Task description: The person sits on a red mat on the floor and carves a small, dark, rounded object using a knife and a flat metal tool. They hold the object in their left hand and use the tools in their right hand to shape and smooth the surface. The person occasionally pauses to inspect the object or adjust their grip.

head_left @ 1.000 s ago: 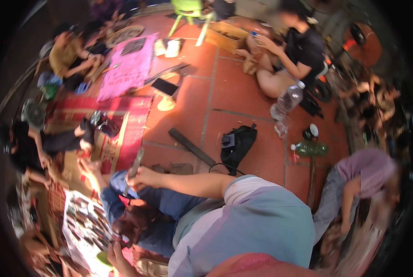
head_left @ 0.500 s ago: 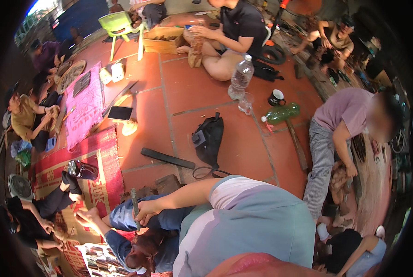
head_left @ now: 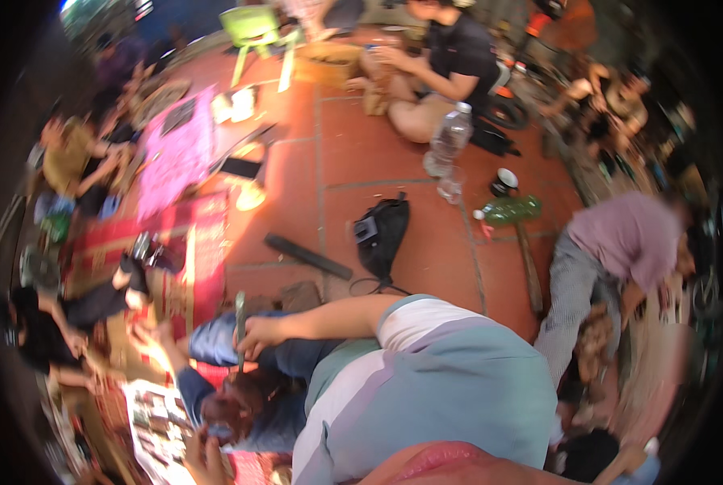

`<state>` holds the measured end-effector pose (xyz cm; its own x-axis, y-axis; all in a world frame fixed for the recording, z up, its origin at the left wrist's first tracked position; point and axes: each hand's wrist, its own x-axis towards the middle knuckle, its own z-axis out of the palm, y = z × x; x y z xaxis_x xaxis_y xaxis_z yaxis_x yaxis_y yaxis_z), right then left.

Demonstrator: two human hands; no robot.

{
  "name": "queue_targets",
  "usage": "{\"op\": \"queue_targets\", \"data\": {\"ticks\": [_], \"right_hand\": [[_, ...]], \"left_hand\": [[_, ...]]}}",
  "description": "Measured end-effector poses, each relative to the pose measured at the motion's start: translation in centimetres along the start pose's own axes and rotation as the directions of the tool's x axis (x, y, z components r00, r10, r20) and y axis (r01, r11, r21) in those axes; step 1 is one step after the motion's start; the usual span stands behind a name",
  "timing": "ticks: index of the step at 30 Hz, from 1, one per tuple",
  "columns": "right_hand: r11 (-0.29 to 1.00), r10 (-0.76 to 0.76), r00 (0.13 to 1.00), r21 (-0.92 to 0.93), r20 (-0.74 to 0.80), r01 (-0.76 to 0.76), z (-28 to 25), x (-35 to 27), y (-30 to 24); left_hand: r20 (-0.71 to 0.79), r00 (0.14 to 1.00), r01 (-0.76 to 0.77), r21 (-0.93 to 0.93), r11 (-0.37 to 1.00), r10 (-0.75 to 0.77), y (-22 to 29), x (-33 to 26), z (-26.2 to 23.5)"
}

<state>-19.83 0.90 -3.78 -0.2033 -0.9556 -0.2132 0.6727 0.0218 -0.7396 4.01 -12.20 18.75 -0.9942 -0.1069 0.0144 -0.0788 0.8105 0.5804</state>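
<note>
Terracotta tiled floor, crowded with seated people: right hand [head_left: 258,333] closed around thin grey strip [head_left: 239,327], upright, near black bag [head_left: 382,234]; loose grip likely drops it; left hand unseen.

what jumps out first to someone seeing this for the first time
Probably the big pale blue and white shirt filling the lower middle, with a bare arm reaching left to a hand holding a thin upright tool. Next comes the red tiled floor with a black bag, a clear plastic bottle and a green bottle lying on its side. On the left, a bright pink sheet stands out.
</note>
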Motion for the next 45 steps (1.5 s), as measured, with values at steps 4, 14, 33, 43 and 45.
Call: {"op": "queue_targets", "data": {"ticks": [4, 14, 33, 43, 45], "right_hand": [[1.000, -0.018, 0.996, -0.004, -0.086, 0.018, -1.3, -1.4, -1.9], [0.999, 0.017, 0.999, -0.035, -0.038, -0.019, -2.0, 0.1, -0.8], [0.999, 0.036, 0.998, 0.033, -0.053, -0.034, -0.4, -0.8, -1.0], [0.835, -0.328, 0.923, -0.396, 0.201, 0.382, 7.9, -3.9, -13.5], [0.794, -0.309, 0.893, -0.428, 0.327, 0.431, 10.2, -5.2, -14.6]], "left_hand": [[-0.127, 0.939, 0.305, -0.130, 0.943, -0.321, 2.8, -0.1, -1.1], [-0.319, 0.778, 0.301, -0.567, 0.766, -0.542, 2.3, -2.1, 3.5], [-0.854, 0.491, 0.350, 0.012, 0.937, -0.172, 7.4, -2.8, 19.5], [-0.718, 0.679, 0.208, -0.009, 0.978, -0.151, 8.7, 5.6, 21.0], [-0.730, 0.681, -0.046, -0.118, 0.992, -0.055, 8.3, 4.9, 23.0]]}}
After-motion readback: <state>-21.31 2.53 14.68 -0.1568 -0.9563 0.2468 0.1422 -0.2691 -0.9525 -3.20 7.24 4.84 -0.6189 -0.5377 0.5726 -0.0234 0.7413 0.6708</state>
